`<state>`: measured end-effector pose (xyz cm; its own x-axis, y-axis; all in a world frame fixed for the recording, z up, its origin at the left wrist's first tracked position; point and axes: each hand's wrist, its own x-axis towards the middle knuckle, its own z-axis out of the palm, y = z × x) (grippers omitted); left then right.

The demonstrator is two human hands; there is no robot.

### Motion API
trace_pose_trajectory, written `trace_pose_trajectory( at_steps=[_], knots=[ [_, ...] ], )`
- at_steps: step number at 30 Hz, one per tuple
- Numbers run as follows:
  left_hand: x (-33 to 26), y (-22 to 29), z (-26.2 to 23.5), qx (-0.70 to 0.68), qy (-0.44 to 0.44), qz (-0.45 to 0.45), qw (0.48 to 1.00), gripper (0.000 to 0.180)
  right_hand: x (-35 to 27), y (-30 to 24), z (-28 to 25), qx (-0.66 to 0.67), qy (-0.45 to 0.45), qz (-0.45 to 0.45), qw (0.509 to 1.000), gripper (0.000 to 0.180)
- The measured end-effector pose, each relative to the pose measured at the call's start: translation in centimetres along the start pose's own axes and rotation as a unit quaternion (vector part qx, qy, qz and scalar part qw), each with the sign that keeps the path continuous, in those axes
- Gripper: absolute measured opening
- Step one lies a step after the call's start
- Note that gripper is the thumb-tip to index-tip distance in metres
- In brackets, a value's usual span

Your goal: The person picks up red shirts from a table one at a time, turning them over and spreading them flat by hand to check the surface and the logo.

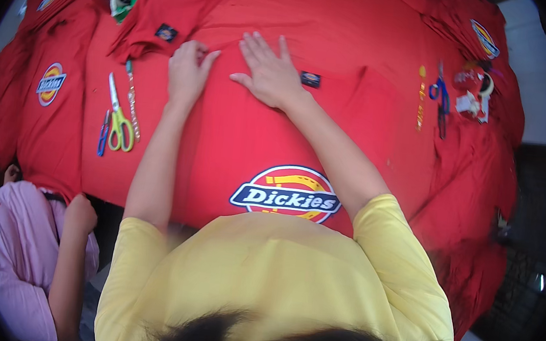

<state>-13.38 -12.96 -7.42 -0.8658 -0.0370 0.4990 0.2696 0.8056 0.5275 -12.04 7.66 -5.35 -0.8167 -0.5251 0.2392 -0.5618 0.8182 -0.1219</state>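
In front of me a red shirt point(270, 131) lies flat, with a large oval and banner print at the end near my body. My right hand point(269, 73) rests palm down on its far part, fingers spread, beside a small dark label point(310, 79). My left hand point(188, 73) is at the shirt's left edge. Its fingers are curled down onto the red cloth and its thumb points off to the right. The fingertips are partly hidden, but they seem to pinch the edge of the cloth.
Yellow-handled scissors point(120, 123), a blue cutter point(104, 133) and a chain-like strip point(133, 101) lie left. Blue-handled scissors point(439, 94), a yellow strip point(420, 99) and a tape roll point(485, 86) are right. More red garments point(47, 129) surround them. A person in pink point(21, 258) sits left.
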Motion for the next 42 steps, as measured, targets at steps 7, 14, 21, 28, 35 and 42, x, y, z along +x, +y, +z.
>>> trace_pose_trajectory(
  at_steps=[7, 14, 21, 28, 35, 42],
  knots=[
    [-1.6, 1.7, -3.4, -0.056, -0.111, -0.064, 0.990, 0.030, -10.4, 9.5, -6.4, 0.085, 0.226, 0.229, 0.943, 0.025],
    [-0.4, 3.6, -3.8, -0.113, -0.127, -0.167, 0.971, 0.029, -18.7, 17.6, -8.3, 0.192, 0.030, 0.490, 0.850, 0.040],
    [-2.4, 5.5, -5.6, -0.612, -0.282, -0.454, 0.583, 0.041, -18.2, 14.2, -10.0, 0.790, 0.126, 0.398, 0.448, 0.037],
    [3.5, 2.2, -1.2, -0.755, -0.350, -0.360, 0.421, 0.046, -14.6, 20.0, -7.3, 0.867, 0.030, 0.308, 0.392, 0.055],
    [3.7, 3.3, -1.5, -0.710, -0.319, -0.425, 0.463, 0.042, -13.9, 19.8, -8.8, 0.831, 0.004, 0.341, 0.440, 0.047],
    [-7.1, 18.9, -8.3, -0.596, -0.233, -0.298, 0.708, 0.048, -17.0, 0.3, -14.8, 0.541, -0.051, 0.331, 0.771, 0.049]
  ],
)
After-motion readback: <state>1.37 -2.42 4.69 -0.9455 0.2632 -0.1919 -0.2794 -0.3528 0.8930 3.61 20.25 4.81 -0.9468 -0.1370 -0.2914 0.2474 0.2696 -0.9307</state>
